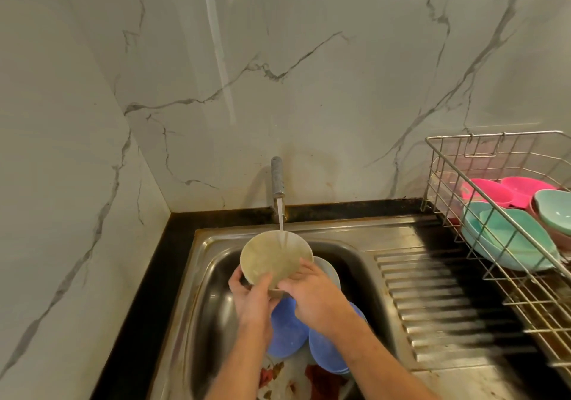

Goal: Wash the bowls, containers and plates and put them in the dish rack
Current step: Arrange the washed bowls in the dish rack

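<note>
A pale green bowl [275,256] is held tilted over the steel sink [346,245], and water from the tap [277,177] runs into it. My left hand [251,294] grips its lower left rim. My right hand [312,291] grips its lower right rim, fingers curled over the edge. Below my hands lie two blue bowls [285,331] [327,353] and a flowered plate [284,381] in the sink. A whitish dish [327,268] shows behind the right hand. The wire dish rack [494,158] at the right holds pink dishes [506,192] and teal bowls [509,239].
A ribbed steel drainboard [438,307] lies between the sink and the rack. Black counter [139,307] borders the sink on the left and back. Marble-patterned wall tiles [278,75] rise behind and to the left.
</note>
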